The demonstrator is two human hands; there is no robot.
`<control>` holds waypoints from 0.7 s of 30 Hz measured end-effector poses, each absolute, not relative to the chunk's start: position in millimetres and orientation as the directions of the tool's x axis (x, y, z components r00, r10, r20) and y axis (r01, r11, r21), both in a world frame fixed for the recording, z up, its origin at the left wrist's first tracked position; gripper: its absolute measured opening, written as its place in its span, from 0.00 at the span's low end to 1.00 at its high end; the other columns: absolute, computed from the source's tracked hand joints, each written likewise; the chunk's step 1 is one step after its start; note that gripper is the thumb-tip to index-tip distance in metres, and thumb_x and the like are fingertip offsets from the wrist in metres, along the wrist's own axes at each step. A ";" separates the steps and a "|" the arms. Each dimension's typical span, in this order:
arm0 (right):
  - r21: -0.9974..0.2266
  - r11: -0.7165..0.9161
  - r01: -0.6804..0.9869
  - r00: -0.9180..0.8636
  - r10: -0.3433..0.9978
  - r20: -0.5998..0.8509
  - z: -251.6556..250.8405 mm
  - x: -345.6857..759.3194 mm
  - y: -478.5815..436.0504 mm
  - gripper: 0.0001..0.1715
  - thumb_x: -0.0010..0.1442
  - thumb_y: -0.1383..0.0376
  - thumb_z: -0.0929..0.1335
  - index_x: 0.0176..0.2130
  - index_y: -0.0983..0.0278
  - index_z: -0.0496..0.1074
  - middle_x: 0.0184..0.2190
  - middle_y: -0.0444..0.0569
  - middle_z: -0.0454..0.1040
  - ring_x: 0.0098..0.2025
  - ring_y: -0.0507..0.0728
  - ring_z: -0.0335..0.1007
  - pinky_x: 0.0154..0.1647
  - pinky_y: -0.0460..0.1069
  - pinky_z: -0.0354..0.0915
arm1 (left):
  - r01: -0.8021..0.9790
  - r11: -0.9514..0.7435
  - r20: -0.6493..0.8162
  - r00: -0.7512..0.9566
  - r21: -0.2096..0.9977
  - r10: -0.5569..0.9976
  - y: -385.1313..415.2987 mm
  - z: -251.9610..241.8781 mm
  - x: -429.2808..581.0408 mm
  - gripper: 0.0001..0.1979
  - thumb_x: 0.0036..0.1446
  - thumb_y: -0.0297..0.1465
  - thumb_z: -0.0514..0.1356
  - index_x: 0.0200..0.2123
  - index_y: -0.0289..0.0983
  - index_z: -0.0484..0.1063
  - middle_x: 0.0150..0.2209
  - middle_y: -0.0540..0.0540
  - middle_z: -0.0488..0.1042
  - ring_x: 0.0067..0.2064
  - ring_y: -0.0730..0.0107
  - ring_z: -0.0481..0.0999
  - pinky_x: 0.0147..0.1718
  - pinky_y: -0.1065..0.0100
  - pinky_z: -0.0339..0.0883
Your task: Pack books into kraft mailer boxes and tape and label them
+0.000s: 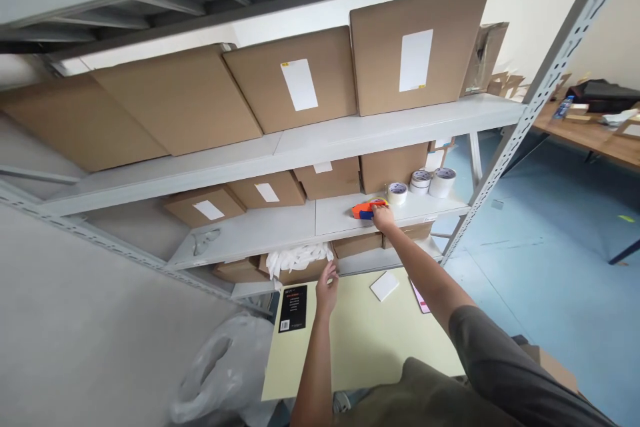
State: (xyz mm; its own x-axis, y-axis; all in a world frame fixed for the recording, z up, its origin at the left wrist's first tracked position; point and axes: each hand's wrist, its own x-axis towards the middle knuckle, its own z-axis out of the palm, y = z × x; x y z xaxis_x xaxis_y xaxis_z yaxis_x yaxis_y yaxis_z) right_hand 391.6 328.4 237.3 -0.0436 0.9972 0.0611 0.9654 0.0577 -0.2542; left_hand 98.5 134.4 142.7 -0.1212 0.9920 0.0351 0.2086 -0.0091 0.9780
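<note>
My right hand is closed on the handle end of an orange and blue tape dispenser, which is at the middle shelf beside rolls of tape. Whether the dispenser touches the shelf I cannot tell. Over the far edge of the pale yellow table, my left hand is raised with its fingers apart and nothing in it. It is just below white cloth-like material on the lower shelf.
Large cardboard boxes stand on the upper shelf, smaller ones behind the dispenser. A black booklet and white pad lie on the table. A perforated metal post rises at right; a plastic bag sits lower left.
</note>
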 end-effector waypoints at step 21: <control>-0.331 -0.214 0.919 0.278 0.947 0.160 79.4 334.6 17.6 0.12 0.69 0.66 0.67 0.51 0.64 0.75 0.48 0.60 0.83 0.52 0.67 0.73 0.58 0.57 0.57 | 0.159 0.111 -0.103 -0.060 0.981 0.993 77.7 84.0 18.5 0.25 0.65 0.40 0.64 0.63 0.41 0.75 0.53 0.38 0.82 0.54 0.57 0.82 0.57 0.55 0.74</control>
